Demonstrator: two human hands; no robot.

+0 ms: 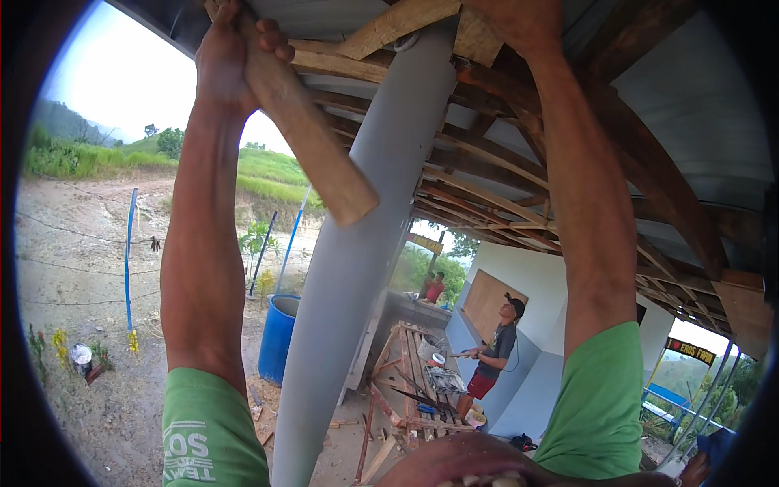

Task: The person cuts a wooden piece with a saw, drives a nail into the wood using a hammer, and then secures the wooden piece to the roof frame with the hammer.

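Observation:
High at the upper left, my left hand (231,57) is wrapped around a short wooden board (316,142), which slants down in front of the round grey post (373,154). My right hand (523,20) is raised at the top edge of the view, against or close by a wooden block (477,36) at the head of the post. Its fingers are cut off by the frame, so their grip cannot be made out. A light wooden brace (398,26) runs up to the left of that block, under the roof beams (503,81).
A person (495,349) in a dark shirt stands below by a slatted wooden bench (414,381) bearing tools and buckets. Farther back is another person (434,288) in red. A blue barrel (280,337) stands left of the post, near a barbed-wire fence with blue stakes (130,260).

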